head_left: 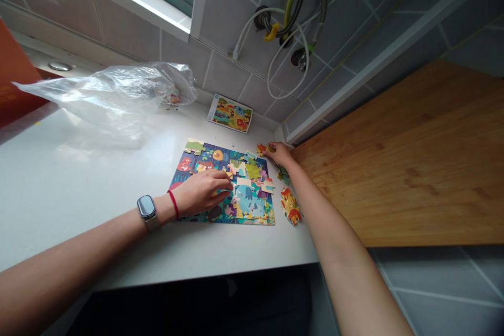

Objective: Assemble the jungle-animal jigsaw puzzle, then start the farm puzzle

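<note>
A colourful puzzle board [189,170] lies on the white counter, with several loose jigsaw pieces [253,170] spread over it. Over the board's middle is my left hand [205,189], wearing a red string and a watch on the wrist. Its fingers are curled and pressed together; what they hold, if anything, is hidden. Beyond the board's upper right corner, my right hand [280,154] has its fingers closed on an orange puzzle piece [261,150]. Greenish pieces [282,173] lie partly under that hand. Closer to me, a stack of orange pieces [291,206] rests right of the board.
A picture card [230,113] leans against the tiled wall behind the board. Crumpled clear plastic [118,94] covers the back left of the counter [157,268]. On the right stands a wooden panel [405,168]. Hoses and a white cable [271,76] hang on the wall.
</note>
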A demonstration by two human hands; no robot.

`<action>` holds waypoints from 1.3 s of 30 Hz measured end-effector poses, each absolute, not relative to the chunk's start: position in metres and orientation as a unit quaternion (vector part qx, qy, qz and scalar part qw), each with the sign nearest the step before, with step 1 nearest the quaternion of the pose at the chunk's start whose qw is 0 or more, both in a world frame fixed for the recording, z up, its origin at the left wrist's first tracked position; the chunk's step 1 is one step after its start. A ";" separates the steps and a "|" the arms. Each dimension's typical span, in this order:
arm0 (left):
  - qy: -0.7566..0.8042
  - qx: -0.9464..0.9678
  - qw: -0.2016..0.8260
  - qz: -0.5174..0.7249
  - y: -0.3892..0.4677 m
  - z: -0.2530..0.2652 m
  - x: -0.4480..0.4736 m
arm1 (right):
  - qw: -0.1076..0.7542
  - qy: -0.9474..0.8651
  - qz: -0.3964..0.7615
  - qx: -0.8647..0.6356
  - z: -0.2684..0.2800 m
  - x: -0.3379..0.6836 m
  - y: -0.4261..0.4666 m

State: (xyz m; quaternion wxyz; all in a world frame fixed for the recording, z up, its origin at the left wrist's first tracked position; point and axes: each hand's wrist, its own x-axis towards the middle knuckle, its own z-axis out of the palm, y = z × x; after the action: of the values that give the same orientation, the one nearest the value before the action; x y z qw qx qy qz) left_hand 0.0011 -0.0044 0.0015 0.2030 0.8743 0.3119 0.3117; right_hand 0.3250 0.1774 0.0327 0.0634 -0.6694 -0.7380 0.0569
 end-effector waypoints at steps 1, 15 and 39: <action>0.312 0.874 0.202 0.313 -0.004 0.001 0.001 | 0.068 -0.735 0.045 -0.673 0.033 0.323 0.175; 0.302 0.877 0.202 0.314 -0.005 0.004 0.002 | 0.022 -0.768 0.020 -0.640 0.038 0.350 0.162; 0.299 0.880 0.196 0.314 -0.004 0.002 0.002 | 0.117 -0.709 0.137 -0.682 0.041 0.402 0.144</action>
State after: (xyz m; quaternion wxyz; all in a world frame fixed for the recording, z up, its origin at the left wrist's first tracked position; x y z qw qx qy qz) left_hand 0.0015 -0.0041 0.0022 0.1965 0.8796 0.2988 0.3137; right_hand 0.4020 0.1441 0.0414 0.1173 -0.6816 -0.7091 0.1372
